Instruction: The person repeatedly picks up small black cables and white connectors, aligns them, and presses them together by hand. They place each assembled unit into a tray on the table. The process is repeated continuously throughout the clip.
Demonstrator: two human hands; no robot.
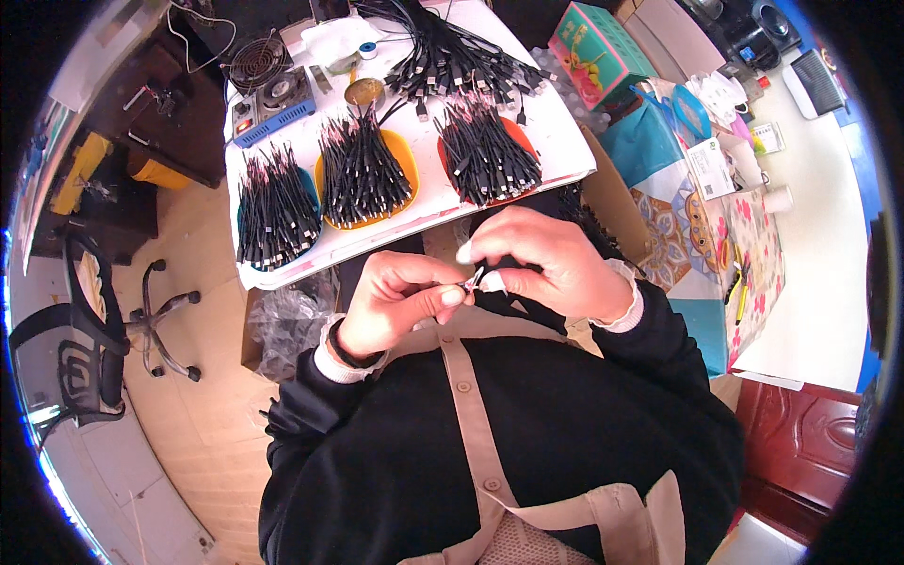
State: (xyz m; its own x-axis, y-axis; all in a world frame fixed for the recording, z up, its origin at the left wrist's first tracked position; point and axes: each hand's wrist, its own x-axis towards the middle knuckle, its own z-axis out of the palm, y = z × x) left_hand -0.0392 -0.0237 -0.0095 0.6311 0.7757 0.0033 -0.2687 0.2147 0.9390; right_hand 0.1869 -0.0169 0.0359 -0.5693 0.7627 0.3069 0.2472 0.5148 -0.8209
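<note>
In front of my chest, my left hand [400, 297] pinches a small cable end [475, 280] between thumb and forefinger. My right hand [551, 264] is closed at the same spot, its thumb and forefinger meeting the cable end; white coverings sit on those two fingertips. Fine wire detail there is too small to make out. Beyond my hands, on the white table [386, 243], bundles of black cables with plug ends stand in a teal bin [310, 188], a yellow bin [403, 168] and a red bin [527, 141].
A loose pile of black cables [452, 56] lies at the table's back. A small fan unit [282, 94], a round amber dish [365, 91] and a solder spool [367, 50] are at back left. Cardboard boxes flank the table; a green box [603, 56] stands right. An office chair [94, 330] is left.
</note>
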